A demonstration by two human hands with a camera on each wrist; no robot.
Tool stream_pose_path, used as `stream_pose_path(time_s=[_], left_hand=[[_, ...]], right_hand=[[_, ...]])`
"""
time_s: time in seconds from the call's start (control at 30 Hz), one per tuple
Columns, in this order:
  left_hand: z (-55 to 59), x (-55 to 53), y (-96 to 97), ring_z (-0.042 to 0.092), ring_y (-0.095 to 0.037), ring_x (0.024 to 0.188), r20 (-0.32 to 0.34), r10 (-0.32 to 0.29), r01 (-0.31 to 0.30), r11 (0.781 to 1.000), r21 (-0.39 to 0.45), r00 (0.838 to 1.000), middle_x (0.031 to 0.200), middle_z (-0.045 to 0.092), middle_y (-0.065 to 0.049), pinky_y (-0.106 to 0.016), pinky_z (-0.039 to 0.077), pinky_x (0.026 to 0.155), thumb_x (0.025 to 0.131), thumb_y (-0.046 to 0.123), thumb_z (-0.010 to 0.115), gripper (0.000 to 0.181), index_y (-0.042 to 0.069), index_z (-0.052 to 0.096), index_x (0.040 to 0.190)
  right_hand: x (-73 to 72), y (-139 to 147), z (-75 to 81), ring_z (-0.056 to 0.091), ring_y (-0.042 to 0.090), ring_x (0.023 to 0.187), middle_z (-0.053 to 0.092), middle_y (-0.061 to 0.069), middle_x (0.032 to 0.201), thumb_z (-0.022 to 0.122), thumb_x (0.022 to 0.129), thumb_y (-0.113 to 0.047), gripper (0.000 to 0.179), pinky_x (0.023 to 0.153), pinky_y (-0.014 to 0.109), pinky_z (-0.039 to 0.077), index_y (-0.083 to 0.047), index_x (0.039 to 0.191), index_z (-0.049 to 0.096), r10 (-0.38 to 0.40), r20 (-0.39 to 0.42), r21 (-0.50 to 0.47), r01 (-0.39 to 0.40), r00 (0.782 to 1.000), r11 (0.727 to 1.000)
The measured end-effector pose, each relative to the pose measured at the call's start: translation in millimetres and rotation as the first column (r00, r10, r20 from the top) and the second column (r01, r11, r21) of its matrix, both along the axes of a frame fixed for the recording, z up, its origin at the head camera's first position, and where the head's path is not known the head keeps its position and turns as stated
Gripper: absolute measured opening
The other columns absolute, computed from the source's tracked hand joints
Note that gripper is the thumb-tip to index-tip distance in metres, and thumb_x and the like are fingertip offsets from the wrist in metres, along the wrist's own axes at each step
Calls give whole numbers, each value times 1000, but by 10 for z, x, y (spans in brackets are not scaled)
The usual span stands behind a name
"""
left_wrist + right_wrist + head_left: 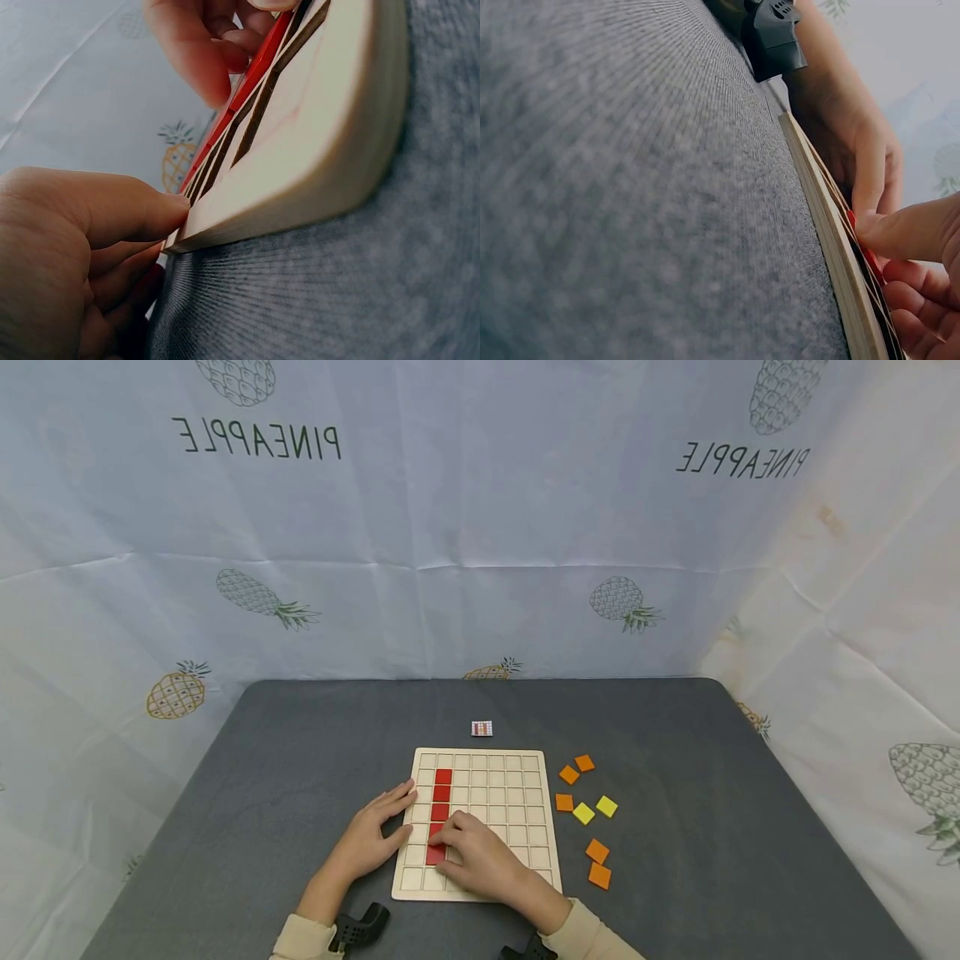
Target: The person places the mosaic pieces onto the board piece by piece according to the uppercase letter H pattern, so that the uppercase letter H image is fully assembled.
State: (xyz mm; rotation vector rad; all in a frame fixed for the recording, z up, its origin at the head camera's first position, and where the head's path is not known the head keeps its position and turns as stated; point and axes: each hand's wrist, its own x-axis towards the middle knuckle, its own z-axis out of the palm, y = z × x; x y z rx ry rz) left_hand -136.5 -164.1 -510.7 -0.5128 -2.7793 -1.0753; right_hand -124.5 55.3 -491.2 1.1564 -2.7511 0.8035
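Note:
A pale wooden grid board [411, 896] lies on the table, with red square tiles [441, 793] in one column of its cells. My right hand [480, 858] is over the lower part of that column, its thumb and index finger at opposite edges of the lowest red tile [435, 857]. In the right wrist view the thumb [900, 232] meets the red tile, and the other fingers are curled beside it. Along the board's left edge rests my left hand [367, 837], fingers extended; its thumb [150, 206] touches the rim in the left wrist view.
Right of the board lie several loose orange tiles [597, 851] and two yellow tiles [607, 806]. A small printed card [482, 728] sits beyond the board's far edge. The dark grey table [300, 752] ends at a pineapple-print cloth [480, 510].

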Motion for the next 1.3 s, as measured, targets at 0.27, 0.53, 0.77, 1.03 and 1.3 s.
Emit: stream_pose_path(time_s=[0.27,0.53,0.77,1.03,1.3], left_hand=[[20,4,5,43,-30,134,15,10,-10,1000,-2,1000,144,48,-5,-51,34,111,83,14,68,51,8,57,133],[16,-2,9,42,-30,134,26,13,-13,1000,-9,1000,145,47,-5,-52,32,113,84,16,67,51,7,56,133],[18,-3,3,42,-31,135,11,-14,14,1000,2,1000,145,47,-7,-51,32,113,85,17,66,51,5,55,133],[8,2,1,42,-30,135,18,-7,7,1000,-2,1000,145,47,-7,-50,31,113,85,17,66,51,5,55,133],[9,6,1,43,-31,134,8,-10,10,1000,1,1000,144,47,-7,-51,32,113,85,19,66,51,5,56,133]], right_hand=[[-4,55,43,53,1,92,59,-6,105,70,86,-24,29,82,15,50,-17,114,67,-6,53,-17,6,999,1000],[-47,228,141,57,7,92,60,-5,112,70,86,-21,33,81,19,52,-14,118,65,-27,84,-58,32,996,998],[-79,613,139,62,12,102,61,-1,114,72,83,-17,36,85,29,56,-10,118,64,-84,53,-130,90,995,987],[-79,1171,95,62,18,104,62,-1,116,75,80,-13,40,83,35,56,-8,119,64,-245,44,-169,248,969,954],[-59,1629,57,62,20,105,62,0,117,77,77,-13,45,85,42,55,-11,120,64,-402,33,-108,403,915,909]])
